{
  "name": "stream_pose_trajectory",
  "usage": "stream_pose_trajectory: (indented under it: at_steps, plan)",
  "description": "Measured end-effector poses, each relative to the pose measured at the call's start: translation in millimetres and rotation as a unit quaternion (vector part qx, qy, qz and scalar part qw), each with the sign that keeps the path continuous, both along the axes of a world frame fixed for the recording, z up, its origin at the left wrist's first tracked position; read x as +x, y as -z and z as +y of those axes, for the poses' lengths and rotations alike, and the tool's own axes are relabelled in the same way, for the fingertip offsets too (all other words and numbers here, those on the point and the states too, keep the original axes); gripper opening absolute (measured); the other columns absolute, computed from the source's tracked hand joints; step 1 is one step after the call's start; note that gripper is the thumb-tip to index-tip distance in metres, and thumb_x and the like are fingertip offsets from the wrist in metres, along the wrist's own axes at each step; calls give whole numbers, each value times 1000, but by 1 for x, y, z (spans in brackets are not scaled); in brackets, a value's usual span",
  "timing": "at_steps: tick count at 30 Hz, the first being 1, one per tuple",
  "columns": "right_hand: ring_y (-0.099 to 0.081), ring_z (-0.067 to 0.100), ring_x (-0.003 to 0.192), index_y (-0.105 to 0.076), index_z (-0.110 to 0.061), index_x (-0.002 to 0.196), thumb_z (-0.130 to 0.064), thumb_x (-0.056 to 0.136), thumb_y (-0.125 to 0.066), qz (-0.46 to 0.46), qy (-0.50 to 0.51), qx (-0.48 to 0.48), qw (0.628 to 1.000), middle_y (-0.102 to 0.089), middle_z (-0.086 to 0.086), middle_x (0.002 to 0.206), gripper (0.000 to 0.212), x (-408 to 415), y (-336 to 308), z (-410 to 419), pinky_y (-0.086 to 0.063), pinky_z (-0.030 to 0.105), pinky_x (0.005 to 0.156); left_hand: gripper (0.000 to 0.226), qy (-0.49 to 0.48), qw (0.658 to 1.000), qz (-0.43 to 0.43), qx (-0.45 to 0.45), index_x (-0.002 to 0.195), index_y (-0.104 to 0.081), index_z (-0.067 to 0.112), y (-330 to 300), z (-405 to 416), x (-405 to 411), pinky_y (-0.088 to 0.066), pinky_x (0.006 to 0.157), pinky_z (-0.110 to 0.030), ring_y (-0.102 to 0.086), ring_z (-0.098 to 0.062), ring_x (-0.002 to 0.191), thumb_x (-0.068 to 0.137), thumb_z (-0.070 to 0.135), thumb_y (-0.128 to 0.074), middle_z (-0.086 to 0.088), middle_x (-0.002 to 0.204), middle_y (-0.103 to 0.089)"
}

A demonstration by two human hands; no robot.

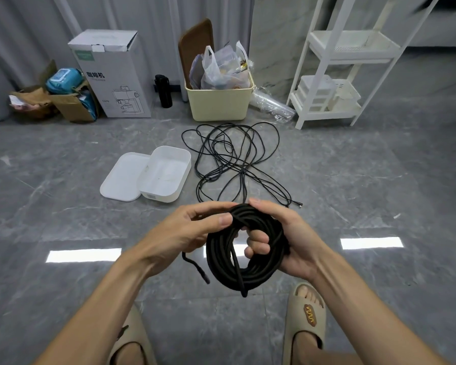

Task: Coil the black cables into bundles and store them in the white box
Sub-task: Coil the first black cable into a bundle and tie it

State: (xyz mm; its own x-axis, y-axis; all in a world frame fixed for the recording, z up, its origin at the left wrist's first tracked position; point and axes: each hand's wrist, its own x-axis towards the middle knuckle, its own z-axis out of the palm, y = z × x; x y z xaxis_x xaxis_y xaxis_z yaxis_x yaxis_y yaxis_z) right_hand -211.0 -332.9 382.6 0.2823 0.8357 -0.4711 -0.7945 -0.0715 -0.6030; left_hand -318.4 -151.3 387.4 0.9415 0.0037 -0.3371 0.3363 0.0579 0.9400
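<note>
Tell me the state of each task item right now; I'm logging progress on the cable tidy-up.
coiled cable: wound into a bundle, held in both hands, two ends dangling.
loose cable: uncoiled, sprawled on the floor right of the box.
white box: open, nothing inside.
lid: off, lying against the box's left side.
left hand: pinching the coil's top.
right hand: fingers through the coil, gripping it.

Matt black cable coil (248,248); glossy stone-look floor (63,206); smooth plastic box (166,172).
</note>
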Motion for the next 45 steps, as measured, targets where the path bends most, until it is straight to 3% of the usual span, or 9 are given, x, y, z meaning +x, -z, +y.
stream_pose_trajectory:
  at_steps: [5,9,13,17,20,24,30,40,45]
  plan:
    - [-54,21,49,-64,4,113,-38,85,-64,-28,-87,-26,995,-58,14,65,51,-2,0,-6,-57,39,73,39,50,998,6,30,113,-74,36,-1,-1,0,-44,60,-5,-68,2,88,77,49,-69,10,94,-75]
    - [-40,10,38,-48,14,130,-55,72,-77,-133,-112,-75,982,-41,1,52,95,-9,4,-1,-55,31,61,26,77,996,4,34,103,-75,31,-3,-5,-1,-39,59,-5,-58,5,66,83,44,-65,11,81,-70]
    - [-33,6,32,-66,4,117,-46,72,-77,-113,-59,-18,992,-34,-4,48,68,-9,3,2,-49,25,50,51,22,1000,-14,0,114,-65,19,-4,-5,-3,-31,81,-42,-46,-26,95,80,58,-61,-25,100,-55]
    - [-31,7,32,-78,-10,94,-45,74,-75,-117,-13,0,993,-31,-3,48,41,-13,4,6,-48,25,49,44,-43,999,-11,29,113,-65,22,-3,-13,-1,-39,100,-54,-57,-38,105,93,58,-51,-29,114,-60]
    - [-30,9,33,-73,-20,64,-47,69,-77,-114,46,-21,992,-30,-2,48,27,-17,5,11,-48,26,48,34,-88,991,-4,104,112,-62,43,5,-18,2,-43,103,-33,-60,-3,112,94,62,-41,11,117,-67]
    - [-30,10,35,-72,-21,61,-48,69,-77,-114,110,-41,987,-29,-1,49,29,-16,10,13,-47,26,50,31,-164,973,-23,159,121,-58,47,8,-23,4,-37,108,-22,-51,9,120,101,51,-35,18,129,-58]
    - [-36,12,37,-74,-20,66,-51,70,-75,-145,130,-51,980,-33,-1,47,32,-15,11,13,-47,25,50,61,-53,989,-40,133,134,-53,38,11,-27,-3,-48,97,-22,-63,1,113,78,46,-76,16,117,-70]
    - [-50,17,49,-79,-15,82,-58,68,-77,-151,70,-72,983,-42,1,50,45,-12,10,12,-51,24,56,54,-143,981,-6,128,112,-54,36,11,-31,1,-57,67,-39,-70,-23,75,62,18,-65,0,86,-75]
    - [-49,18,50,-78,-14,79,-39,77,-81,-170,25,-64,983,-45,4,49,26,-11,9,10,-54,26,65,62,-163,984,14,77,116,-43,37,14,-27,4,-50,58,-29,-65,-11,68,75,-3,-69,2,81,-74]
